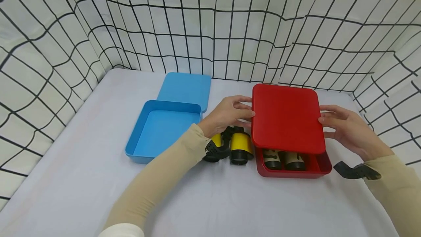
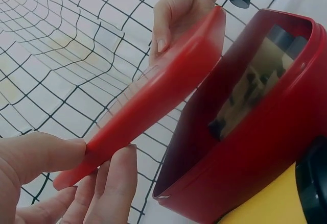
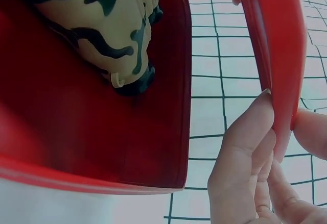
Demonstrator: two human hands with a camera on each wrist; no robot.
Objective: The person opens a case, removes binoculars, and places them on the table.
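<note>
Tan sleeves (image 1: 160, 178), both hands (image 1: 227, 115) (image 1: 343, 127) pinching a red lid (image 1: 287, 118), white surface (image 1: 213, 207), three black-gridded white walls (image 1: 206, 22)

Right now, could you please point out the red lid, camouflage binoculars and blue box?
Red lid (image 1: 287, 118), head view, top middle.
Camouflage binoculars (image 3: 99, 25), right wrist view, barrel.
Blue box (image 1: 161, 131), head view, inside floor.
</note>
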